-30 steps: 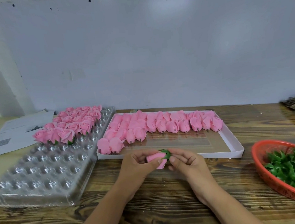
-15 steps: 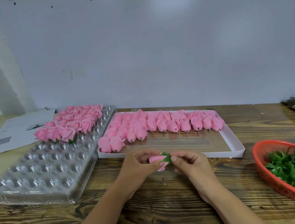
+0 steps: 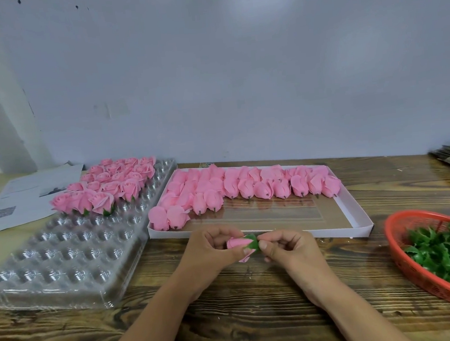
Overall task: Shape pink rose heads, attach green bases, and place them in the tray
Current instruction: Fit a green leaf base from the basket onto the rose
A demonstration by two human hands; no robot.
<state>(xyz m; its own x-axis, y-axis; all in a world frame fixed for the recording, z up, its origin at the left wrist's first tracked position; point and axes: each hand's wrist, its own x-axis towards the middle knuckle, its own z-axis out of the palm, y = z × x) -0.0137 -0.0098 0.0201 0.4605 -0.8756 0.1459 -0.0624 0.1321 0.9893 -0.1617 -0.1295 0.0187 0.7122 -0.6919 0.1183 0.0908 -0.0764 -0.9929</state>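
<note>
**petalpusher:** Both hands are together just in front of the white box (image 3: 359,230). The left hand (image 3: 212,250) has its fingers curled round a pink rose head (image 3: 237,243), and the right hand (image 3: 285,249) pinches the green base (image 3: 252,242) sitting on the rose's right end. So the bud lies sideways, long axis running left to right, base end toward the right hand.

**foamflorist:** Yep, and that axis is the whole game. Looks like the base is being seated, so I'd guess the right hand needs to push straight along it, leftward into the bud, while the left hand braces.

**petalpusher:** Where does it go after? The clear cell tray (image 3: 70,254) sits left of the white box, finished roses (image 3: 111,185) filling its far end, near cells empty.

**foamflorist:** Then the left hand is the nearer one for the drop, probably. The bud would need turning upright, base down, first.

**petalpusher:** Spare green bases are in the red basket (image 3: 397,253), right of the white box. Unfinished buds (image 3: 247,184) are lined up inside the box.
</note>
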